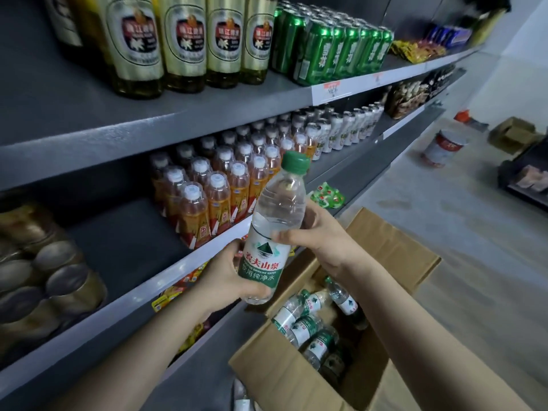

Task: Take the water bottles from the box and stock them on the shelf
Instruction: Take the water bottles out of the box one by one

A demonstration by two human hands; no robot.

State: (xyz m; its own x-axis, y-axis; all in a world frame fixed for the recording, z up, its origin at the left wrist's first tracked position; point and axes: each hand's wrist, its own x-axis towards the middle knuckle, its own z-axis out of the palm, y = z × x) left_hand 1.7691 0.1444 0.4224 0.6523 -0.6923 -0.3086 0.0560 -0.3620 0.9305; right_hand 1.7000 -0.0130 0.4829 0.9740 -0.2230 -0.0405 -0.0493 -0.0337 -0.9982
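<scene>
Both my left hand [228,271] and right hand [318,232] gripped bottle [272,232] | full, smooth, likely slippery | I'd hold label band, near box [394,253].

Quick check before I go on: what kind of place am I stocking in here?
Most likely a small shop or its stockroom: grey shelves carry rows of beer bottles, green cans and price tags, and an open cardboard box sits on the floor.

Dim; vignetted corners; fisheye warp
</scene>
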